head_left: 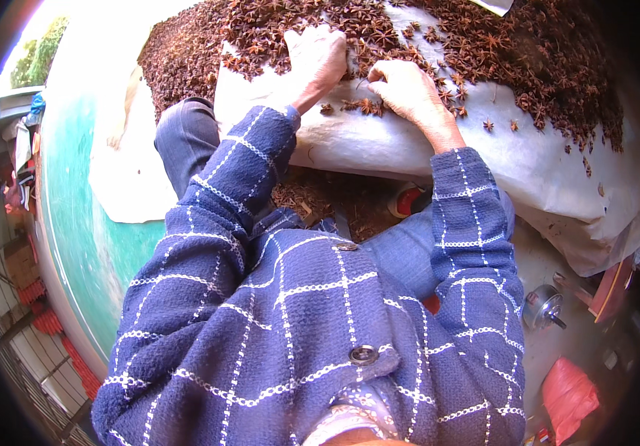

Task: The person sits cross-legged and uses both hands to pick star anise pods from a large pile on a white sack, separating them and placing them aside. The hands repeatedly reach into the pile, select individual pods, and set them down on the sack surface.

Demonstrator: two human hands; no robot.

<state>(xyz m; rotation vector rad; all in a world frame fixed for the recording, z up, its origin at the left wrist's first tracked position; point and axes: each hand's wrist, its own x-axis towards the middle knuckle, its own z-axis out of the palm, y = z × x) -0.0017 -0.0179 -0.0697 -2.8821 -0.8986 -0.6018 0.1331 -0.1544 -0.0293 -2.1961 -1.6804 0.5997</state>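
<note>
A heap of dried star anise (373,39) lies on a white sheet (364,142) in front of me. My left hand (318,61) rests at the heap's near edge, its fingers curled down and mostly hidden by the back of the hand. Beside it, my right hand (406,92) is bent over the sheet with thumb and forefinger close together. A thin dark stem (362,83) shows by those fingertips; whether they grip it is unclear. Just below lie a few loose star anise (369,107).
A finer brown heap (178,61) lies at left and a larger star anise heap (543,61) at right. My knee (186,134) meets the sheet's edge. On the floor at right are a metal container (543,306) and a red plastic bag (570,398). A green surface (83,206) runs along the left.
</note>
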